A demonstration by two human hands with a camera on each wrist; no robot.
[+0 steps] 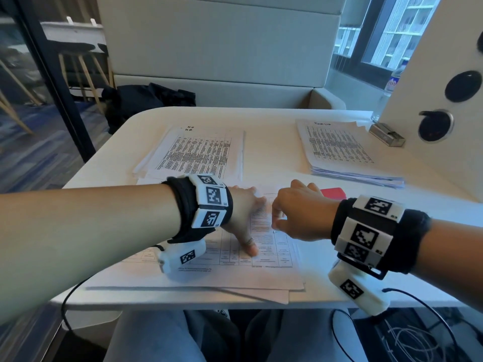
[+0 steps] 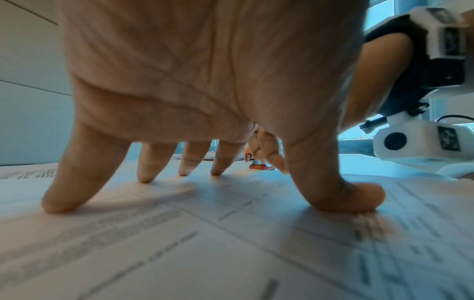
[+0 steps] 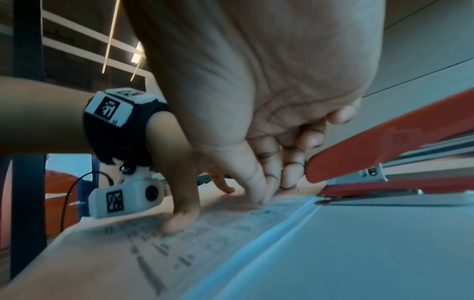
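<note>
Printed sheets (image 1: 235,273): stacked at 6 o'clock on the surface (image 1: 271,142), closest to you, with the table text upside down to you.

Left hand (image 1: 245,218): your fingers (image 2: 64,194) are spread wide and straight. All the tips and the thumb press down on the top sheet, and the palm is arched clear of it.

Right hand (image 1: 300,215): just beside the left, at its 3 o'clock. The fingers are curled, and the thumb and index tips are pressed together on the top sheet near its right edge. Cannot tell whether paper is caught between them.

Red stapler (image 1: 333,192): at 1 o'clock from your right hand, just beyond the knuckles, with its mouth facing the sheets' edge.

A second paper stack (image 1: 198,155) sits at 11 o'clock and a third paper stack (image 1: 339,150) at 1 o'clock, well apart from each other.
</note>
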